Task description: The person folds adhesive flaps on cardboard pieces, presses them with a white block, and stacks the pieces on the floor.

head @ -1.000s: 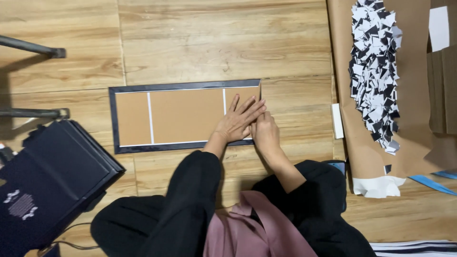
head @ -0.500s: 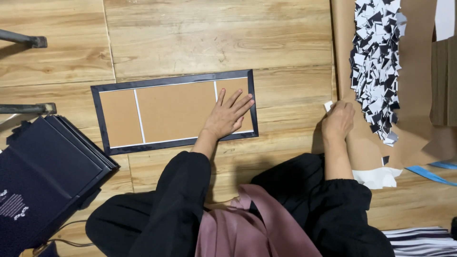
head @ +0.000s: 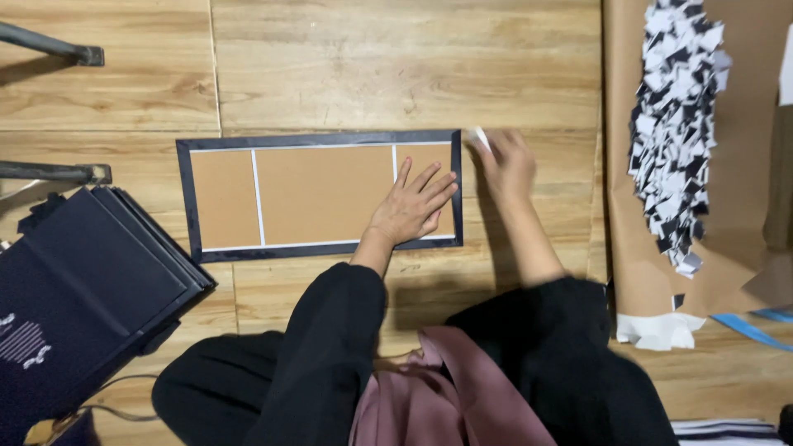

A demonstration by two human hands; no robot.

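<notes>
The left hand [head: 410,211] lies flat and open, fingers spread, on the right end of a long brown board [head: 322,195] edged in dark paper, pinning it to the wooden floor [head: 396,66]. The right hand [head: 505,163] is at the board's upper right corner, its fingers closed on a small white piece [head: 479,137], though motion blur hides what it is. To do this well, I judge the flat palm should keep even weight near the corner being worked, so the board does not slide, while the white piece is drawn firmly along the dark border rather than dabbed.

White lines divide the board into three panels. To its left, well apart, sits a stack of dark folded covers [head: 83,289]. To the right a sheet of brown paper [head: 743,124] carries a heap of black-and-white scraps [head: 673,140]. The person sits on the floor in black sleeves; two dark metal legs [head: 54,49] show at the upper left.
</notes>
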